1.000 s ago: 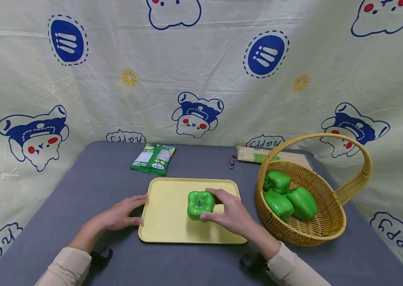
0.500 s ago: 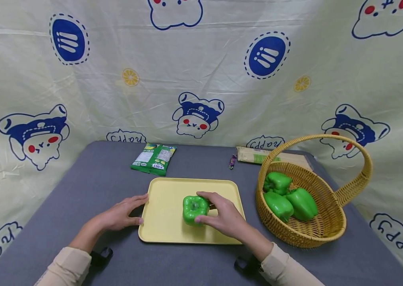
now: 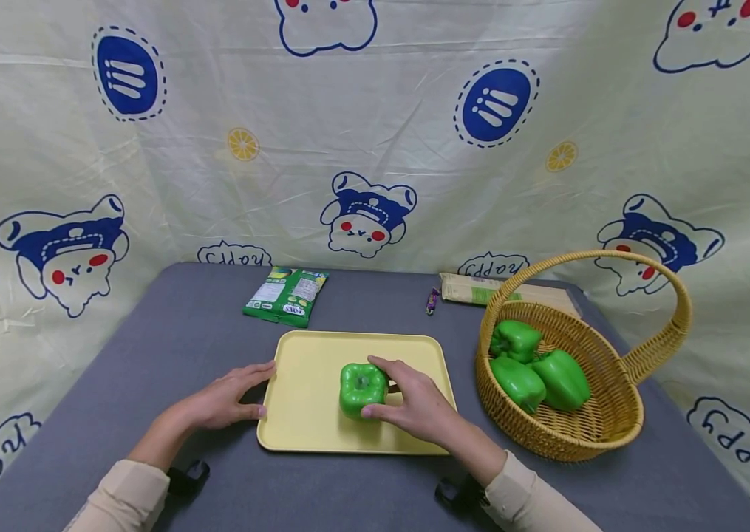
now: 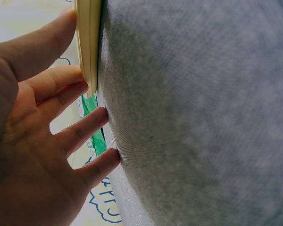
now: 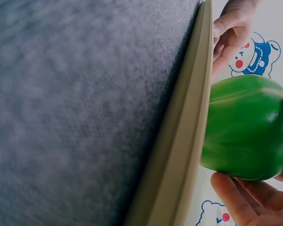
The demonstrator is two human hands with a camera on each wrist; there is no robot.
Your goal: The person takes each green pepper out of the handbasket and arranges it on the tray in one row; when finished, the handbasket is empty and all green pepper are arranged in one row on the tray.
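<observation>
Green bell pepper [image 3: 363,390], one of four in view, sits stem up at the middle of the single yellow tray [image 3: 308,369]. The right hand [image 3: 417,403] grips it from the four o'clock side, thumb and fingers clamped on its flanks. The left hand [image 3: 225,399] lies at the tray's nine o'clock edge, fingers apart and mostly straight; thumb and two fingers touch the rim, the other two reach the grey table [image 3: 215,332].

Around the tray: one wicker basket [image 3: 521,425] at three o'clock, holding three more peppers [image 3: 564,378]; one green snack packet [image 3: 287,295] at eleven; one small purple wrapped item [image 3: 431,301] between one and two; one paper-coloured package [image 3: 468,288] at two. Two cuffed sleeves [image 3: 135,484] come in from seven and five o'clock, a black device at each wrist.

The basket covers part of the package. Some right-hand fingers are hidden behind the gripped pepper, and the rim masks its underside in the right wrist view, so I cannot tell whether it touches the tray. The sleeves are cut off by the lower edge. Print on the packet is too small to read.
</observation>
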